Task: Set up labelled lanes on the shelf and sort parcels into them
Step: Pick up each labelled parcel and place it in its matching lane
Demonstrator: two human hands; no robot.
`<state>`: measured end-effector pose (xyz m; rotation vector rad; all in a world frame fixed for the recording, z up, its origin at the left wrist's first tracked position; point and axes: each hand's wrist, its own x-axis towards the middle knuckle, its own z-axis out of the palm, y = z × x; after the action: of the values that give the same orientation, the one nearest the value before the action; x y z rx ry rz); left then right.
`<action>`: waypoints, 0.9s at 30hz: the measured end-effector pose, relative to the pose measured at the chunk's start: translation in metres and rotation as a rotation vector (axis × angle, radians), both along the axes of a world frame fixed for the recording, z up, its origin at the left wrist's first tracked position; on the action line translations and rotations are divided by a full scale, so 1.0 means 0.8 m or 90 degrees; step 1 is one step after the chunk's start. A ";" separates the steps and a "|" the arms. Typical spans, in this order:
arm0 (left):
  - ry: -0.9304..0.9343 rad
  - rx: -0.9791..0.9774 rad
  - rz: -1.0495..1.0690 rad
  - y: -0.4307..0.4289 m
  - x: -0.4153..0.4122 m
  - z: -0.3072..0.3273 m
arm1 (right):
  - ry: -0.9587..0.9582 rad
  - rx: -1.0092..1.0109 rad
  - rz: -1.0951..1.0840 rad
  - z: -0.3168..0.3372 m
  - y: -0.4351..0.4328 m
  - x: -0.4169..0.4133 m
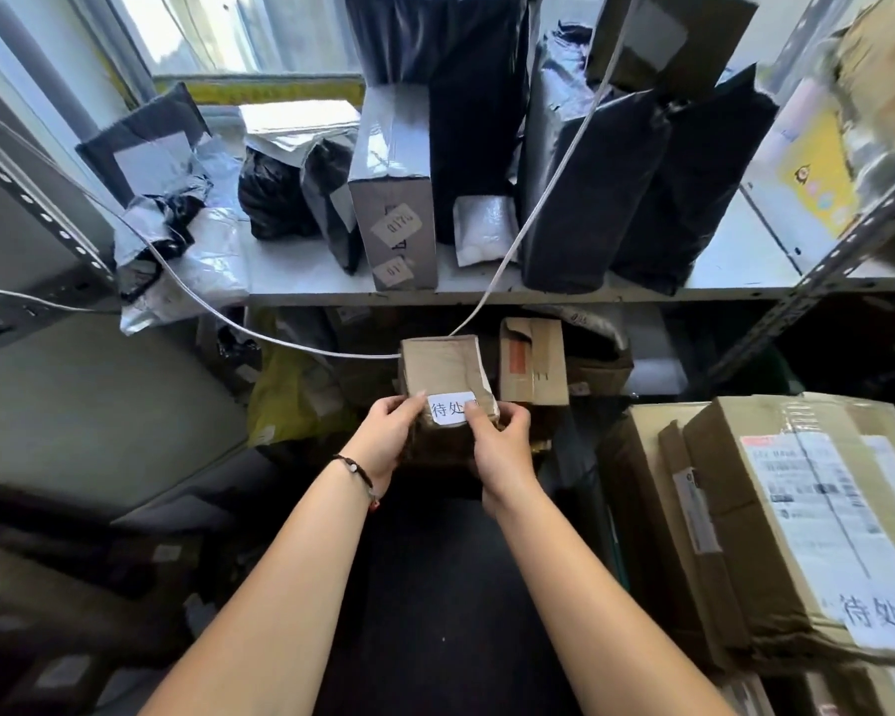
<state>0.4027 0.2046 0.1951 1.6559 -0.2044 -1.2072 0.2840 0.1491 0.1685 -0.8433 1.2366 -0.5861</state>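
Both forearms are reaching forward from the lower edge of view; the left wrist is wearing a dark cord bracelet (pixel 355 470). Left hand (pixel 383 431) is gripping the left side of a small brown parcel (pixel 440 364), fingers curled round its edge, thumb lying at the left end of a white label (pixel 448 408). Right hand (pixel 502 447) is gripping the parcel's right side, thumb pressing over the label's right end and hiding the last character. Parcel is being held in the air, below the front edge of the shelf (pixel 734 271) and in front of the cluttered lower tier. Black bags (pixel 590 188) are standing on the shelf above. Large carton (pixel 734 509) at right is carrying a similar printed slip (pixel 884 612).

Judgement: labelling step is in hand, with the label being smoothed onto the parcel face. Next move is likely calling for a firm press along the whole label, then carrying the parcel to the lane matching that marking. Which lane that is, cannot tell.
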 end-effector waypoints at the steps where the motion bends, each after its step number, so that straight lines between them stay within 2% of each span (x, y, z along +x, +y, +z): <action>1: 0.011 -0.006 0.001 0.006 -0.002 0.002 | -0.020 0.023 -0.021 0.005 0.004 -0.005; 8: 0.056 -0.051 -0.055 0.043 -0.018 0.025 | -0.078 0.123 -0.102 0.040 0.047 -0.048; 13: 0.105 -0.100 -0.092 0.080 -0.032 0.052 | -0.114 0.038 -0.103 0.069 0.085 -0.078; 17: 0.087 -0.157 -0.136 0.108 -0.040 0.063 | -0.131 -0.013 -0.083 0.101 0.121 -0.110; 24: 0.142 -0.249 -0.239 0.140 -0.085 0.077 | -0.055 -0.119 -0.084 0.130 0.170 -0.175; 27: 0.145 -0.287 -0.281 0.152 -0.120 0.083 | -0.059 -0.133 -0.074 0.143 0.180 -0.216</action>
<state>0.3065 0.3262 0.2616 1.0985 -0.6727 -1.5318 0.1112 0.2934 0.2829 -0.9120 1.1572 -0.8504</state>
